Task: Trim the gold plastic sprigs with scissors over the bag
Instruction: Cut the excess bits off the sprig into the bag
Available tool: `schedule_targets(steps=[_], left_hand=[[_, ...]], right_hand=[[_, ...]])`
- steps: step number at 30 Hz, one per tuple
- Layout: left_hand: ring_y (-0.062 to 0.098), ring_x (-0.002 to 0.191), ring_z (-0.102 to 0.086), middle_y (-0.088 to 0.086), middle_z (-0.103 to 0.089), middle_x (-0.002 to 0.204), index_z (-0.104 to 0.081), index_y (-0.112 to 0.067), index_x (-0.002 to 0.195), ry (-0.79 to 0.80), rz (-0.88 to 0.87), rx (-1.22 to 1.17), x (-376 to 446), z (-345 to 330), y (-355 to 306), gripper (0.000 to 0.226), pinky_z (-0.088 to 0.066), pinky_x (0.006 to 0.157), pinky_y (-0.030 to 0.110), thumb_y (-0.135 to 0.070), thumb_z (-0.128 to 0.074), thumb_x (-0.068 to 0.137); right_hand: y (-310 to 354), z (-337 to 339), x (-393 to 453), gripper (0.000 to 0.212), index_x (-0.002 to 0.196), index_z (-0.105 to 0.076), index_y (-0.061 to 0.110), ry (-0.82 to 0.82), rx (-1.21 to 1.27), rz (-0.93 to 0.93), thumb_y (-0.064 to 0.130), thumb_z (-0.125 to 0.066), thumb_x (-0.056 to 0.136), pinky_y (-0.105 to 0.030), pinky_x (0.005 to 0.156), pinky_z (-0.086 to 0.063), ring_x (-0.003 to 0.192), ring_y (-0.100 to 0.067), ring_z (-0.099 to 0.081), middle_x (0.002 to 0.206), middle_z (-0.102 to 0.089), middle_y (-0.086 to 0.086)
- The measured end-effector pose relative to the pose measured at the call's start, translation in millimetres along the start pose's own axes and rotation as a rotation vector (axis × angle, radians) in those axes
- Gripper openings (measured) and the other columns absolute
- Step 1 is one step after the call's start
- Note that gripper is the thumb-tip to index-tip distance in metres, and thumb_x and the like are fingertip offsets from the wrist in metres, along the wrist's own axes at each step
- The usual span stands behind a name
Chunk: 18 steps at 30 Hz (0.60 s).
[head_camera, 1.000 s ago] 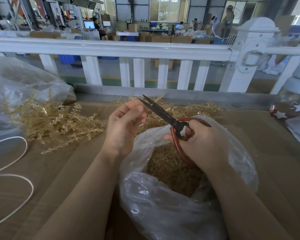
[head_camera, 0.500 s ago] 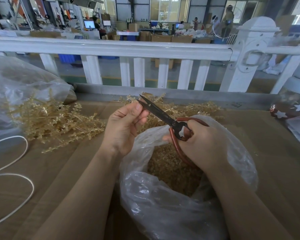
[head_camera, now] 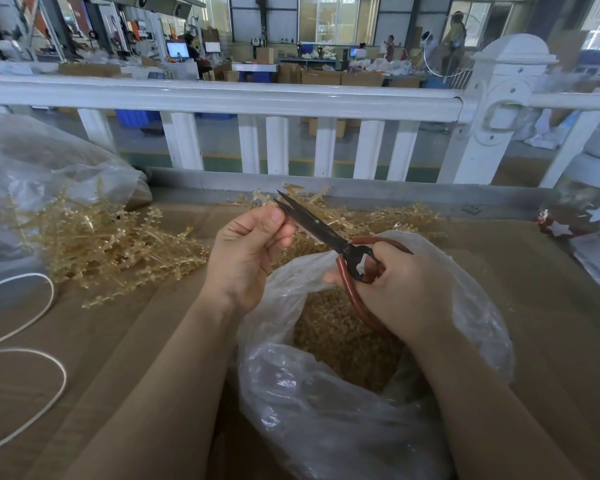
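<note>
Black scissors [head_camera: 312, 225] with red handle loops are gripped by my right hand [head_camera: 406, 289] above a clear plastic bag [head_camera: 326, 427]. The blades point up and left, slightly parted at the tips. My left hand [head_camera: 246, 251] has its fingers curled and pinches a small gold sprig right at the blades; the piece is mostly hidden behind thumb and forefinger. Inside the bag lies a heap of gold trimmings [head_camera: 336, 341]. Loose gold sprigs [head_camera: 111, 244] are piled on the left, and more sprigs [head_camera: 395, 218] lie behind the bag.
The brown tabletop [head_camera: 551, 323] ends at a white railing [head_camera: 222, 98]. A large clear bag [head_camera: 32, 168] bulges at the far left, with white cord [head_camera: 49, 393] looped below it. A star-decorated jar [head_camera: 586, 209] stands at the right edge.
My left thumb and forefinger have shifted up against the blades. The scissor tips, together a second ago, are now slightly parted. The right hand has barely moved.
</note>
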State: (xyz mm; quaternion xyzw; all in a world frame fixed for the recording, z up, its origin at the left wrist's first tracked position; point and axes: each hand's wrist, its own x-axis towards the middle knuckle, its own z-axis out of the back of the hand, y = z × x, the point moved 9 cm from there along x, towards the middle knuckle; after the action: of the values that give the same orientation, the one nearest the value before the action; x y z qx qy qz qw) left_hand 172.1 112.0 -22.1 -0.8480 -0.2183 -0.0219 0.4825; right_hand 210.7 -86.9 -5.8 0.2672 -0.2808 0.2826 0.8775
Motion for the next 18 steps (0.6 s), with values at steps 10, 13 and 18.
schedule_targets(steps=[10,13,18], left_hand=[[0.010,0.068,-0.065,0.004,-0.071,0.072,-0.075,-0.008,0.081,0.017,-0.022,0.075,-1.6,-4.0,1.5,0.010,-0.056,0.070,0.018,-0.014,-0.069,0.075],[0.011,0.069,-0.061,0.003,-0.068,0.072,-0.070,-0.003,0.086,0.067,-0.036,0.123,-1.3,-8.4,2.5,0.013,-0.054,0.071,0.019,-0.013,-0.066,0.079],[0.010,0.071,-0.058,0.002,-0.064,0.072,-0.065,0.002,0.094,0.103,-0.032,0.166,-0.8,-11.0,7.2,0.020,-0.052,0.074,0.020,-0.014,-0.065,0.082]], right_hand=[[8.4,2.4,-1.7,0.071,0.080,-0.053,0.033,0.013,0.031,0.064,0.096,-0.020,0.073,-0.016,0.054,-0.041,0.056,0.005,-0.041,0.064,-0.045,0.023],[6.5,1.0,-0.7,0.082,0.083,-0.058,0.028,0.032,0.019,0.037,0.098,-0.018,0.070,-0.022,0.056,-0.049,0.059,0.001,-0.048,0.067,-0.055,0.018],[2.0,-1.1,-0.6,0.082,0.084,-0.059,0.027,0.058,-0.013,0.009,0.098,-0.022,0.068,-0.023,0.060,-0.051,0.062,-0.002,-0.053,0.071,-0.059,0.015]])
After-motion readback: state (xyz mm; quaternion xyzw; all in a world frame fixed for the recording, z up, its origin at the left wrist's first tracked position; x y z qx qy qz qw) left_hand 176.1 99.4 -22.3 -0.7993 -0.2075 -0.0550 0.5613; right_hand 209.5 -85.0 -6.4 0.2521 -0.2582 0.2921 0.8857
